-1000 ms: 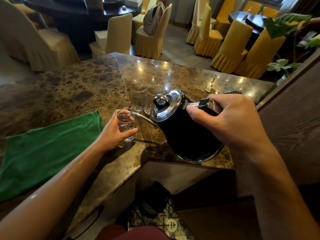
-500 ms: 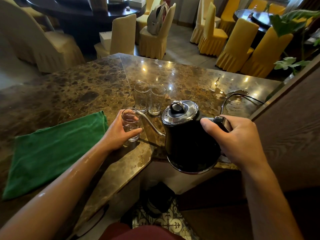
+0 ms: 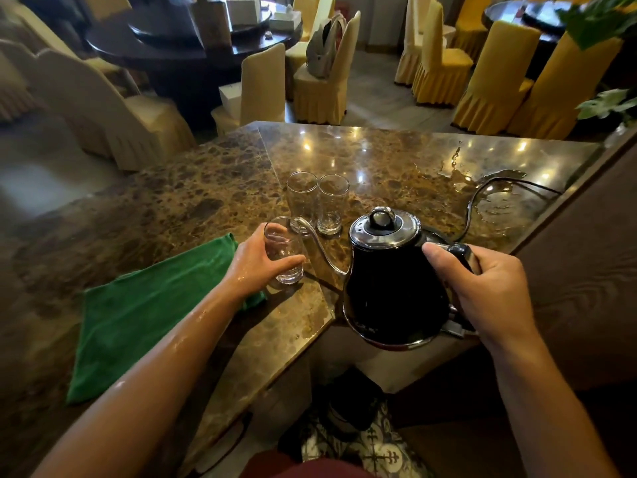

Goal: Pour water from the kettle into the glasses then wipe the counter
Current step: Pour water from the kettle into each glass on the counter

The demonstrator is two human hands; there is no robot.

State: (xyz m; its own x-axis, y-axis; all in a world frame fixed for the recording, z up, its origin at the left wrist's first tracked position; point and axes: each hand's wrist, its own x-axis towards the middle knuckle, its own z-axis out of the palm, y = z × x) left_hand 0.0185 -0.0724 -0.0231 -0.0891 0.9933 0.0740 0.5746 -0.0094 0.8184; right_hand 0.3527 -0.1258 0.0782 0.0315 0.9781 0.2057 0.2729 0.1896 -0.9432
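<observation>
A black kettle [image 3: 393,288] with a chrome lid and a thin curved spout hangs upright over the counter's near edge. My right hand [image 3: 482,291] grips its handle. The spout's tip sits at the rim of a clear glass [image 3: 284,251] that stands on the brown marble counter [image 3: 193,201]. My left hand [image 3: 255,263] wraps around that glass. Two more clear glasses [image 3: 301,198] [image 3: 331,207] stand side by side just behind it. A green cloth [image 3: 148,312] lies flat on the counter under my left forearm.
A puddle of water [image 3: 496,205] and a black power cord [image 3: 482,194] lie on the counter at the right. A dark wooden wall panel [image 3: 586,263] borders the right side. Yellow-covered chairs [image 3: 444,60] and a round dark table [image 3: 179,46] stand beyond the counter.
The kettle has swung back from a steep tilt toward the glass to upright and moved right and toward me. My left hand has stayed on the glass.
</observation>
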